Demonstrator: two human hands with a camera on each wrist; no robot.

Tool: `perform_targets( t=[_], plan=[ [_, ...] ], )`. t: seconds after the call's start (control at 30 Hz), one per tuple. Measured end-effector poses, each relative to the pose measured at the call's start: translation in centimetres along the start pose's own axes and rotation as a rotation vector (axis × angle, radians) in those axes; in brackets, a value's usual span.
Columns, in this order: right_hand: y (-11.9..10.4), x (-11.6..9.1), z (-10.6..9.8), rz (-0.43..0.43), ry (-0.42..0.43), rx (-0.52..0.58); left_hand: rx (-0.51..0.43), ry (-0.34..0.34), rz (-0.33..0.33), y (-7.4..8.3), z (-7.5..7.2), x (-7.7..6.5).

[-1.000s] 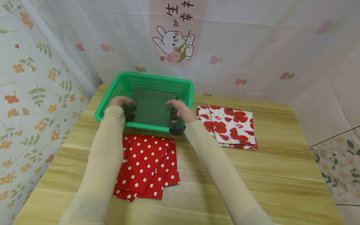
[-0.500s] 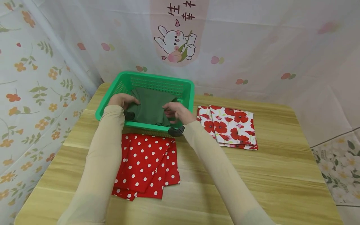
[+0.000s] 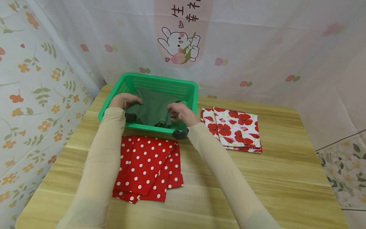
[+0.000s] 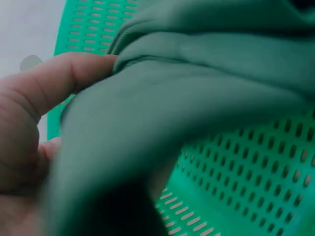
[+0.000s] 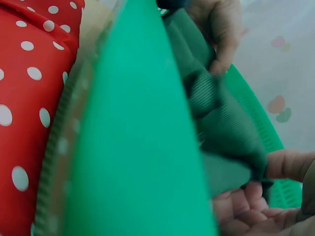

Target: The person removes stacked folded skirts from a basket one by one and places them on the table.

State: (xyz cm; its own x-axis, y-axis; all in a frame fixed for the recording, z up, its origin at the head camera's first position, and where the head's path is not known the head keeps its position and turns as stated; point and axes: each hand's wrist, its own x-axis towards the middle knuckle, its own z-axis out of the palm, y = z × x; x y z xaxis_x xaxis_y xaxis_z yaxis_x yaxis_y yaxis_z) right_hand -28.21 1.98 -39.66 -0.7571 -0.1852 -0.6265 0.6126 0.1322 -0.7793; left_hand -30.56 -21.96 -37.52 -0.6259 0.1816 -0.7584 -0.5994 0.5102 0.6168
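A dark green cloth point(image 3: 154, 105) lies partly bunched inside the green plastic basket point(image 3: 163, 78). At its left side my left hand point(image 3: 124, 100) grips the cloth; the left wrist view shows the thumb on a fold of the green cloth point(image 4: 162, 108). My right hand point(image 3: 183, 114) pinches the opposite side, and in the right wrist view its fingers point(image 5: 241, 206) hold a corner of the cloth. The cloth sags between both hands, its near edge gathered by the basket's front rim. Part of each hand's fingers is hidden in the head view.
Just in front of the basket lies a folded red cloth with white dots point(image 3: 151, 165). Right of it, a folded white cloth with red poppies point(image 3: 234, 128) rests on the wooden table point(image 3: 274, 178). Printed curtains hang behind and at the left.
The green cloth lay flat and spread between both hands; now they hold its sides and it is bunched. My right hand moved inward, then slightly back.
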Motion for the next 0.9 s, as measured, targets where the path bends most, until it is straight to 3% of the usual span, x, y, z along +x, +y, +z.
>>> perform_targets(
  t=[0.13,0.27,0.6,0.9],
  plan=[
    [-0.1,-0.4,-0.7,-0.065,-0.051,0.082,0.065,0.137,0.018,-0.2,-0.3,-0.4],
    [-0.3,-1.1,-1.3,-0.129,-0.064,0.114,0.065,0.196,0.062,-0.2,-0.3,-0.8],
    [-0.8,-4.0,-2.4,-0.25,-0.085,0.112,-0.027,0.243,0.154,0.6,0.5,-3.1],
    [-0.5,-6.1,-4.2,-0.327,-0.136,0.078,-0.106,0.288,0.254,0.9,2.6,-5.0]
  ],
)
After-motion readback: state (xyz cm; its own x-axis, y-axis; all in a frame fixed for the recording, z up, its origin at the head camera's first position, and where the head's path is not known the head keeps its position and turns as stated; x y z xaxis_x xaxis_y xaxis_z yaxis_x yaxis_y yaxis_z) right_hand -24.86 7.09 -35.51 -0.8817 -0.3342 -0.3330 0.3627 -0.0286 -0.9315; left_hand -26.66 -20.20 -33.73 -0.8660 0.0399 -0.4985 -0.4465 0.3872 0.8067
